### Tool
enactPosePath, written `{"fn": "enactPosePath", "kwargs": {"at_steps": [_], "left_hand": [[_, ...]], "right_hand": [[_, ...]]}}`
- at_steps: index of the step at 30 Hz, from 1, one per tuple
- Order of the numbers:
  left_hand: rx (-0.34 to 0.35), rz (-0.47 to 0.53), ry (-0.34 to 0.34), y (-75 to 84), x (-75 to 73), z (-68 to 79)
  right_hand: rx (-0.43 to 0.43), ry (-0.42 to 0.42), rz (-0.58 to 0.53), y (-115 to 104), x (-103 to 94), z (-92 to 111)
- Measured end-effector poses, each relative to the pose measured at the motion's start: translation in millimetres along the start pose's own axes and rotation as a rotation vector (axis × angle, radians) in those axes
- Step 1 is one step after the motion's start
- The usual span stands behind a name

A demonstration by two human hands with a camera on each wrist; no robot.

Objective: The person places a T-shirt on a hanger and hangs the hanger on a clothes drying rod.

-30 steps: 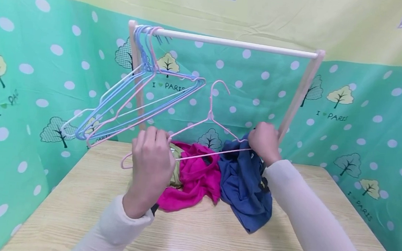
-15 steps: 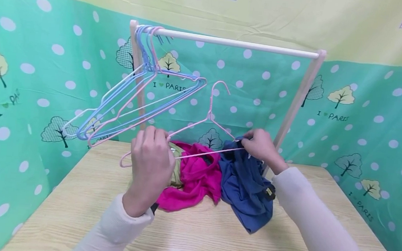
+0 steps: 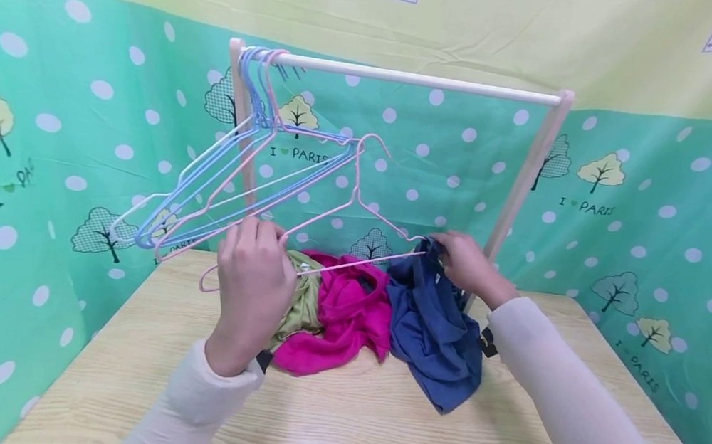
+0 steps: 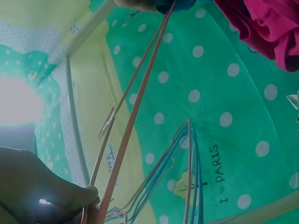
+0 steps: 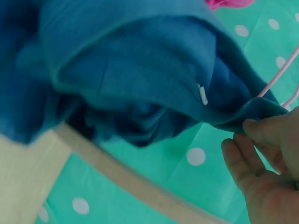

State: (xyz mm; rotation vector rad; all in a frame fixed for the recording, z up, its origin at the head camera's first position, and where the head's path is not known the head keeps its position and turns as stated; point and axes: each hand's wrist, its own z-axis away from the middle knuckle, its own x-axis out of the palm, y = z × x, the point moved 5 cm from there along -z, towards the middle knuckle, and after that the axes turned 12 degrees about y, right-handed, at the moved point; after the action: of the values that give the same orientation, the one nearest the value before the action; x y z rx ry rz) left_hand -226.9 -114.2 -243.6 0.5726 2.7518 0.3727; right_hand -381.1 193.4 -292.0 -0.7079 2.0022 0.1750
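Observation:
In the head view my left hand (image 3: 253, 284) grips the left part of a pink wire hanger (image 3: 356, 179), hook upward. The left wrist view shows its thumb (image 4: 77, 196) against the hanger's wire (image 4: 135, 107). My right hand (image 3: 468, 265) pinches the upper edge of a dark blue garment (image 3: 431, 336), whose lower part lies bunched on the table. At that edge the hanger's right end meets the cloth, and its tip is hidden. In the right wrist view, thumb and fingers (image 5: 266, 130) hold the stretched opening of the blue garment (image 5: 140, 56), with a small white tag inside.
Behind stands a clothes rack with a white rail (image 3: 408, 77) and wooden posts. Blue, white and pink hangers (image 3: 205, 186) crowd its left end. A magenta garment (image 3: 353, 315) and an olive-green one (image 3: 304, 306) lie crumpled on the wooden table (image 3: 323, 426).
The left hand and the pink hanger have shifted left and slightly up, uncovering more of the green garment. The right hand has lowered a little and keeps the blue garment's edge at the hanger's end.

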Motion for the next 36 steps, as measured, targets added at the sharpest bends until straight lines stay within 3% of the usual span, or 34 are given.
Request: {"fn": "enactPosePath", "kwargs": {"at_steps": [6,13,21,27,32,36], "left_hand": [[-0.002,0.035,0.004,-0.3,-0.9,-0.3],[-0.012,0.061,0.013,0.7,-1.7,-1.1],[-0.018,0.088,0.034,-0.5,-2.7,-1.6],[-0.015,0.101,0.058,-1.0,-1.8,-1.5],[-0.022,0.115,0.053,-2.6,3.4,0.1],[-0.025,0.108,0.043,-3.2,9.0,2.3]], "right_hand": [[0.023,0.050,-0.082,3.8,1.9,-3.8],[-0.018,0.152,-0.157,4.3,-3.3,-6.4],[-0.046,0.149,-0.209,0.5,-7.6,-8.2],[-0.139,0.143,-0.206,-14.7,-15.3,-11.7],[-0.149,0.127,-0.211,-26.3,-15.6,-14.5],[-0.137,0.198,-0.224,-32.5,-15.6,-17.5]]}}
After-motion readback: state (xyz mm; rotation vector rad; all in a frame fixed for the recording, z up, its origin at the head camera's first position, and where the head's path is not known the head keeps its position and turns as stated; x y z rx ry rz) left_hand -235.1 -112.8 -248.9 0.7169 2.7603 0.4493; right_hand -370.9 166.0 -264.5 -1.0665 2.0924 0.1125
